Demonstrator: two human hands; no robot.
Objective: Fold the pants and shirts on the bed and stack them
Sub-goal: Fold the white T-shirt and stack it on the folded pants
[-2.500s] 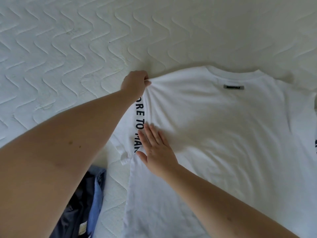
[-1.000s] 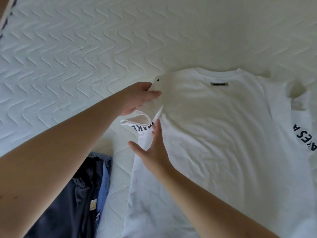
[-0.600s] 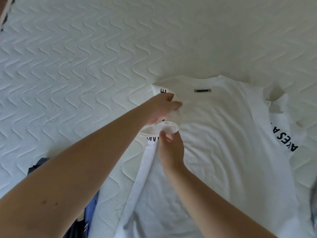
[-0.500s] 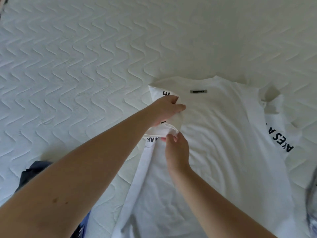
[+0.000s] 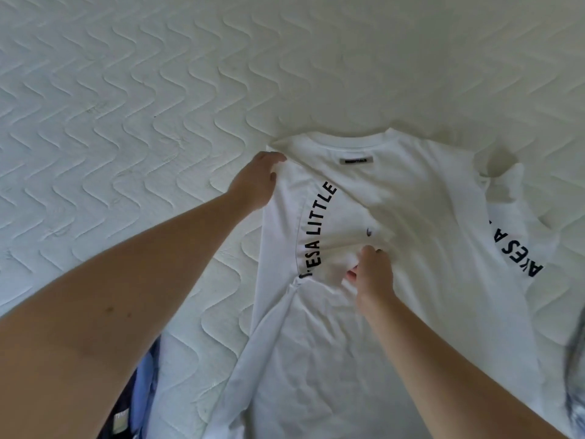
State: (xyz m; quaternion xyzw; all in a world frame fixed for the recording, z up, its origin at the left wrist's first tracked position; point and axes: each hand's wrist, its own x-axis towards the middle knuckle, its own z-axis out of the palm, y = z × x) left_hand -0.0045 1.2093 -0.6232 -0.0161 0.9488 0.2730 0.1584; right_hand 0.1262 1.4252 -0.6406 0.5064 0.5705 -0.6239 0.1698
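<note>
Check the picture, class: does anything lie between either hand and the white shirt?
Nothing visible does. The left hand already touches the shirt at its folded shoulder edge, and the right hand pinches the sleeve folded over the shirt's back. Both hands are directly on the fabric.

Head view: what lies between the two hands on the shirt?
In the head view, the folded-in sleeve of the white shirt, printed "ESA LITTLE", lies between the left hand at the shoulder and the right hand pinching the sleeve's edge.
</note>
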